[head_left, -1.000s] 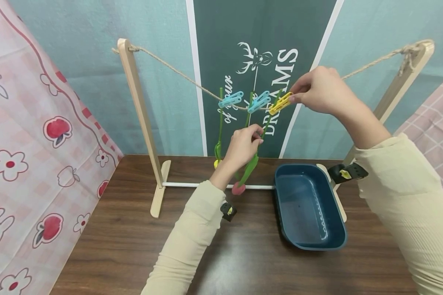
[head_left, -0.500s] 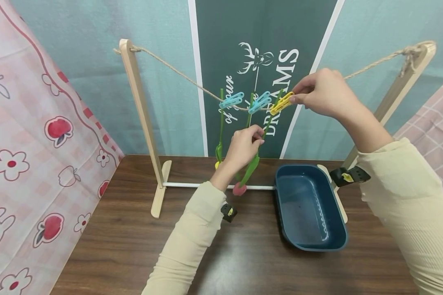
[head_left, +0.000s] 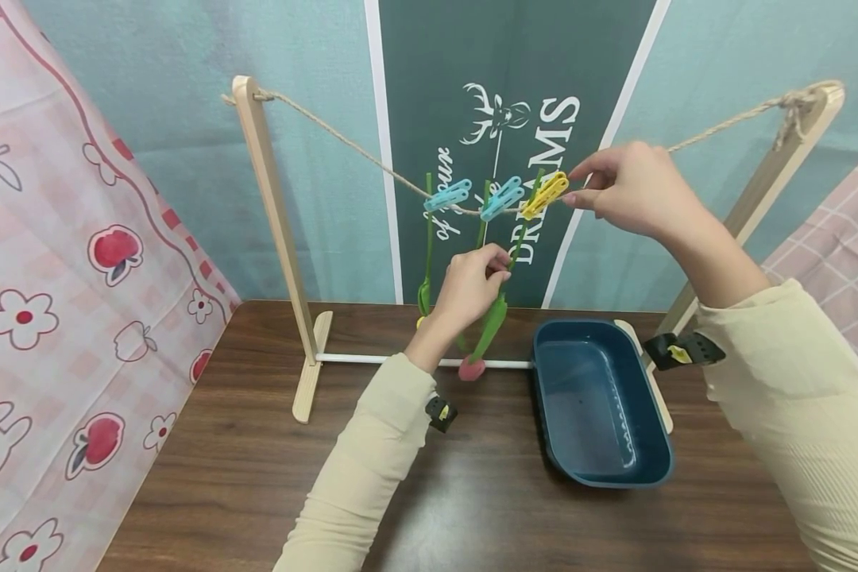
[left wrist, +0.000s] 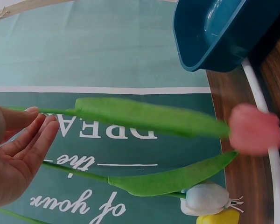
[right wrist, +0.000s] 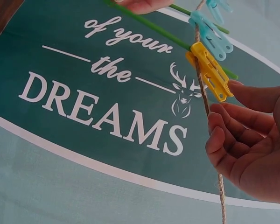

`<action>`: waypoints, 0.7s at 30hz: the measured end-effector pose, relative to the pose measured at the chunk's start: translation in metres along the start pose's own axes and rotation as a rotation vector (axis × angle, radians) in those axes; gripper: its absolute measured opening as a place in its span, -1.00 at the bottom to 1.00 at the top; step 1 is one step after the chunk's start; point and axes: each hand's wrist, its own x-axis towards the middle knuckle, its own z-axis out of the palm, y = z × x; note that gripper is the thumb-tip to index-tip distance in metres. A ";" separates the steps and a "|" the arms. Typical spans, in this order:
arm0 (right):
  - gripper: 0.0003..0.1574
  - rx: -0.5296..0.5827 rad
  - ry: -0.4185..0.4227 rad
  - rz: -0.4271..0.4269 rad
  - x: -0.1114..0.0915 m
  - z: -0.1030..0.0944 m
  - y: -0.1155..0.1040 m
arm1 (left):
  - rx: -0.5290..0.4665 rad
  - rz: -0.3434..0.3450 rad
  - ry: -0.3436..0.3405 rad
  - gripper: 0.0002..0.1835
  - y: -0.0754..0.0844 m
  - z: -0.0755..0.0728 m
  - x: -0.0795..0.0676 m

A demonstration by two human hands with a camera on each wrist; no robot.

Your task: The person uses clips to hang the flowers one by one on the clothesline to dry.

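My left hand (head_left: 465, 290) pinches the green stem of an upside-down pink tulip (left wrist: 255, 129) between thumb and fingers. A yellow clothespin (head_left: 545, 196) clips that stem to the twine (head_left: 343, 141). My right hand (head_left: 636, 189) is just right of the clothespin, fingers parted, the thumb tip right at its handle end in the right wrist view. Two blue clothespins (head_left: 503, 199) to the left hold other stems on the same line. A white tulip (left wrist: 205, 198) and a yellow one (left wrist: 219, 217) hang beside the pink one, mostly hidden behind my left arm in the head view.
Wooden posts (head_left: 275, 214) carry the twine, with a white rod (head_left: 350, 359) joining their feet. A dark blue basin (head_left: 539, 389) stands at the right on the brown wooden table (head_left: 236, 477). Behind hangs a printed cloth (head_left: 429, 48).
My right fingers have loosened from the yellow clothespin and drawn slightly right and down. The clothespin has tipped more upright, and the pink tulip has swung slightly right. My left hand keeps its place.
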 end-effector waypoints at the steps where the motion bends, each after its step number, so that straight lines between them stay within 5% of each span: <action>1: -0.56 -0.001 0.001 0.000 0.000 0.000 0.000 | 0.002 -0.001 0.000 -0.86 0.000 0.000 0.000; 21: -0.66 0.036 0.001 0.003 -0.015 0.007 0.008 | 0.004 0.028 0.059 -0.91 0.000 -0.007 -0.005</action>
